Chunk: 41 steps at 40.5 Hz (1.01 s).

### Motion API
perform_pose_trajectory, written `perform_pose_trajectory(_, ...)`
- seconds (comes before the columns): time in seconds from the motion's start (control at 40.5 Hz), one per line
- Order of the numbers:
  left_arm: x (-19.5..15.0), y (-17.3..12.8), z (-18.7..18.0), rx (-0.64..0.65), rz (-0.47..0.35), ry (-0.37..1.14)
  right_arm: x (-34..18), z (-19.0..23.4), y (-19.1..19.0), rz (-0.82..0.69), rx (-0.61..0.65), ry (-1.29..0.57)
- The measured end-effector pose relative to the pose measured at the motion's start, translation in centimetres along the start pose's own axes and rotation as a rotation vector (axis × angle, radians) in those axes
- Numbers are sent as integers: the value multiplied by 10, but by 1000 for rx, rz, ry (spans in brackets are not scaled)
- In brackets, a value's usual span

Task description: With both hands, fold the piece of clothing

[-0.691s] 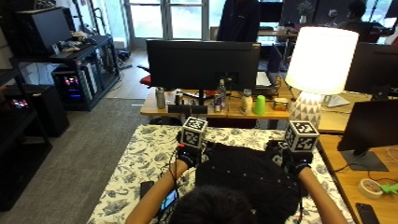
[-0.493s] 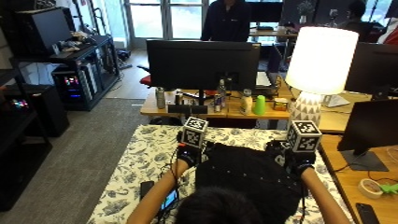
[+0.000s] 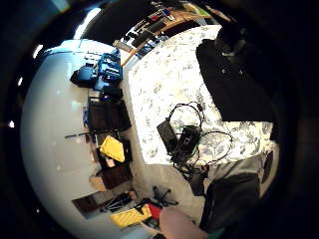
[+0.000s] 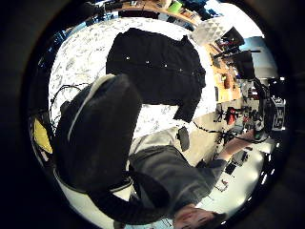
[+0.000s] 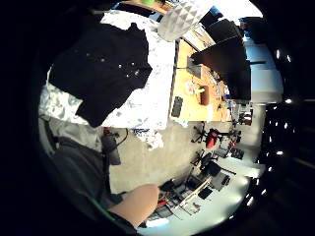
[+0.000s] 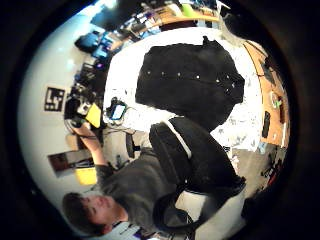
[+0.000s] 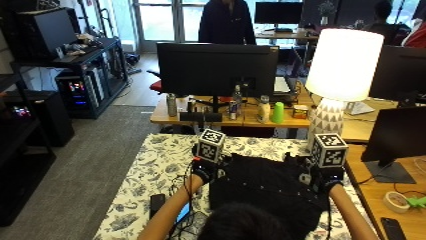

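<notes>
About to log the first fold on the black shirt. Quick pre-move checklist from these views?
1. Garment lies spread on the patterned tablecloth, button row showing in the palm views: ok.
2. Left hand is at the garment's far left corner: ok.
3. Right hand is at the far right corner: ok.
4. Either hand's fingers actually pinching cloth: cannot tell; the palm views look down on the shirt from above.
5. Cables and devices on the cloth beside the garment's left edge are apart from it: ok, but watch them when folding leftward.
6. Near hem of the garment: cannot tell in the outside view, hidden by the person's head.
</notes>
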<state>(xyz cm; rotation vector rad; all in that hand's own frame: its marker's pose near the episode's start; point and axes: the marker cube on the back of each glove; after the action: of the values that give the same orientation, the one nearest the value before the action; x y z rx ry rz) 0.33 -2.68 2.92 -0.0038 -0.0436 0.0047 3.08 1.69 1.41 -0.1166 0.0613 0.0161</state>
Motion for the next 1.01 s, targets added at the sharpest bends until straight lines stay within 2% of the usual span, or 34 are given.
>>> perform_pose_trajectory(0.123, 5, -7, 20, 9, 63, -47, 10, 19, 1, -6, -66, 7)
perform_pose_trajectory(0.321, 14, -7, 60, 1, 168, -71, 31, 75, -1, -12, -167, -7)
perform_pose_trajectory(0.469, 24, -19, 121, -158, 240, -53, 39, 121, 3, -11, -234, 5)
perform_pose_trajectory(0.617, 38, -16, 152, -264, 270, -33, 37, 157, 3, -29, -288, -25)
perform_pose_trajectory(0.716, 58, 11, 151, -427, 415, 126, 34, 178, 0, -52, -332, -62)
perform_pose_trajectory(0.74, 59, 13, 153, -455, 405, 126, 34, 181, -1, -56, -336, -67)
perform_pose_trajectory(0.765, 56, 10, 157, -457, 354, 91, 34, 184, -3, -57, -339, -71)
perform_pose_trajectory(0.814, 49, 3, 167, -430, 200, -25, 34, 189, -4, -57, -344, -73)
perform_pose_trajectory(0.839, 48, 3, 170, -429, 146, -67, 34, 191, -4, -57, -346, -73)
perform_pose_trajectory(0.864, 48, 5, 173, -437, 125, -90, 33, 192, -5, -59, -348, -75)
perform_pose_trajectory(1.012, 58, 0, 191, -422, 190, -106, 31, 207, -12, -80, -361, -100)
